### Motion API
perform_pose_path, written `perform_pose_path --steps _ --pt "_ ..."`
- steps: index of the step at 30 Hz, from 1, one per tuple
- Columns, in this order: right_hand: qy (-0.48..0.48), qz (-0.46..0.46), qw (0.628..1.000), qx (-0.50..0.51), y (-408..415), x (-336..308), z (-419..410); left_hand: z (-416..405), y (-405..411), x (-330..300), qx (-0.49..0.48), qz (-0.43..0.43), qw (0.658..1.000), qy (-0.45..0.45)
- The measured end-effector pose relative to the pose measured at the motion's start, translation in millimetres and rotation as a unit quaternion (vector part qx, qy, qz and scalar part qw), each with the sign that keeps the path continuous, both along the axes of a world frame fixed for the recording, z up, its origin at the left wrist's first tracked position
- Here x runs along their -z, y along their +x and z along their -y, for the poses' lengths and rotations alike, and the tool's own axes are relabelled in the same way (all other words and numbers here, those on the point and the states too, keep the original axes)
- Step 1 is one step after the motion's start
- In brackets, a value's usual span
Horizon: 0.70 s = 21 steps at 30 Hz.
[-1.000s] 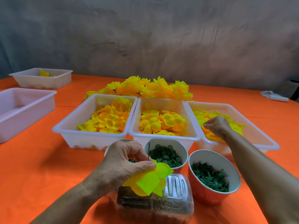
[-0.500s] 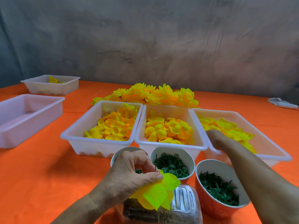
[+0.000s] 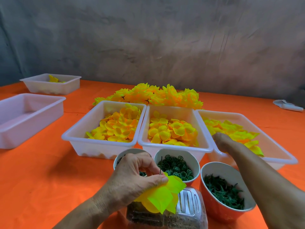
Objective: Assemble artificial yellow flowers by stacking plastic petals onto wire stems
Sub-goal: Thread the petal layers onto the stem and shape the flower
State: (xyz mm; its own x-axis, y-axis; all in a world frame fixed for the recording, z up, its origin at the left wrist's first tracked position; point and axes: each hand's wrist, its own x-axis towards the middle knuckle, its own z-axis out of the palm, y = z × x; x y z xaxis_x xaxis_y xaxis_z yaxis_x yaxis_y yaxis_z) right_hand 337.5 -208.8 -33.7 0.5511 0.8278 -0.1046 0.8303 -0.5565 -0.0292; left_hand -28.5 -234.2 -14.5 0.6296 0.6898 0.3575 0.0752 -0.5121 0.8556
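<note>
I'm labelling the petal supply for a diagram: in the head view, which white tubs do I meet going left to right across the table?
Large empty tub → small far tub → left petal tub → middle petal tub → right petal tub, where the right hand is reaching in.

Left hand (image 3: 137, 177) at 6 o'clock pinches wire stem (image 3: 160, 166) with yellow petals (image 3: 162, 195) on it. Right hand (image 3: 222, 141) at 3 o'clock reaches into right tray (image 3: 280, 156), fingers hidden among petals.
</note>
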Motion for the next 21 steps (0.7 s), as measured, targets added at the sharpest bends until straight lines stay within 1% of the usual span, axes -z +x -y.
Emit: perform_pose_path --steps 2,4,6,9,12,16,18,20,21 --pt "0.048 0.002 0.999 0.024 -1 0 0 0 0 0 -0.001 0.001 1.0 0.0" --pt "0.12 -0.021 0.991 0.057 2 -2 2 0 1 1 -0.005 0.001 1.0 0.003" --pt "0.193 -0.028 0.977 0.086 2 -6 5 1 1 1 -0.011 0.004 1.0 0.002" --pt "0.3 -0.036 0.948 0.095 2 -9 7 2 2 0 -0.016 0.005 1.0 -0.003" --pt "0.411 -0.067 0.901 0.121 6 -11 9 3 1 0 -0.012 0.002 1.0 -0.001" --pt "0.494 -0.139 0.847 0.14 14 -11 17 2 1 1 -0.015 -0.001 1.0 0.007" --pt "0.534 -0.22 0.805 0.138 13 -15 22 3 1 0 -0.022 -0.005 1.0 0.01" --pt "0.566 -0.304 0.759 0.105 3 -24 28 4 1 -1 -0.028 -0.007 1.0 0.009" --pt "0.573 -0.332 0.745 0.082 -4 -29 31 5 1 -2 -0.028 -0.011 1.0 0.006"
